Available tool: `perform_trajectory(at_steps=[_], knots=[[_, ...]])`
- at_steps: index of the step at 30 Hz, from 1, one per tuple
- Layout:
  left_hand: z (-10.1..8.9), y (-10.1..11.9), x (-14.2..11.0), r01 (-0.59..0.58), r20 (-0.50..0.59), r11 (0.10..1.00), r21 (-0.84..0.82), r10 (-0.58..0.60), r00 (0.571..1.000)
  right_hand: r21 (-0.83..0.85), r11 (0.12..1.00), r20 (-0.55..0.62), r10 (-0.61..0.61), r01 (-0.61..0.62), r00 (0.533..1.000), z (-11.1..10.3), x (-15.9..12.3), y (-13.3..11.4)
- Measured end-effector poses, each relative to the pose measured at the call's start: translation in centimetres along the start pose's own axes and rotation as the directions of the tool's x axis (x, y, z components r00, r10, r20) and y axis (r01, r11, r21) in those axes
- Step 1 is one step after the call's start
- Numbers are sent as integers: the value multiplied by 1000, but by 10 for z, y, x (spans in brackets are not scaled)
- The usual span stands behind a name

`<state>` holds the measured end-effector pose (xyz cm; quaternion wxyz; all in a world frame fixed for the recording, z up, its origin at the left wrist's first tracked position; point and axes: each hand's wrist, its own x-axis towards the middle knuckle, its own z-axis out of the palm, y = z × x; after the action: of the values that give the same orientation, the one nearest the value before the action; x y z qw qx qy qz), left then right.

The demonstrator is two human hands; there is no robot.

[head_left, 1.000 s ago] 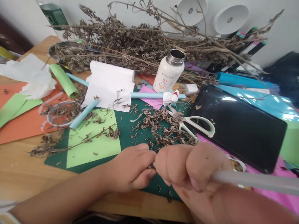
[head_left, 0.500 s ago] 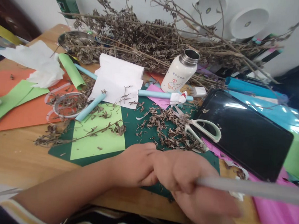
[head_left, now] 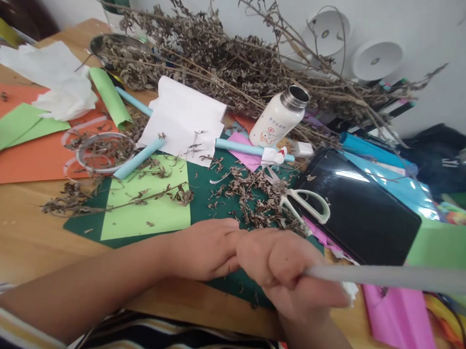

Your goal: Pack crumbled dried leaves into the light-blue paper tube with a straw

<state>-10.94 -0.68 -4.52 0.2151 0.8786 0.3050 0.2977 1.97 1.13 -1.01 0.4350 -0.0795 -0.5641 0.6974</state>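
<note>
In the head view my right hand (head_left: 286,262) is closed around a long pale grey rod (head_left: 396,276). The rod sticks out past the right edge of the picture and looks blurred; I cannot make out its exact kind. Pressed against the right fist is my left hand (head_left: 208,249), with its fingers curled in. Whatever the left fingers grip is hidden. Both hands are over the front of a green cutting mat (head_left: 204,194). Just beyond them lie crumbled dry leaves (head_left: 251,191) and white-handled scissors (head_left: 308,206), whose blades are partly covered.
A heap of dried stalks (head_left: 224,58) lines the wall. An uncapped white bottle (head_left: 278,116) stands before it. A black tablet (head_left: 361,203) lies right, pink paper (head_left: 401,321) nearer. A tape roll (head_left: 106,153), light-blue tubes (head_left: 139,158) and green paper (head_left: 147,216) lie left.
The view has shifted a little, showing more of the right side. Both hands stay pressed together, and the right one still holds the rod.
</note>
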Motion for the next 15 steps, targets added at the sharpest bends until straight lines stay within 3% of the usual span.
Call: perform_trajectory(at_steps=[2, 5, 8, 15], knots=[[-1, -1, -1, 26, 55, 1000, 14, -27, 998, 140, 987, -160, -53, 76, 986, -1, 2, -3], [-4, -2, -4, 73, 153, 997, 23, -75, 985, 274, 937, -365, -108, 218, 925, -2, 3, -10], [-7, -3, -5, 86, 191, 996, -25, -80, 978, 280, 929, -349, -137, 243, 927, 0, 2, -12], [-8, -1, -2, 114, 222, 992, -56, -99, 970, 221, 973, -268, -3, 64, 963, 4, -2, -10]])
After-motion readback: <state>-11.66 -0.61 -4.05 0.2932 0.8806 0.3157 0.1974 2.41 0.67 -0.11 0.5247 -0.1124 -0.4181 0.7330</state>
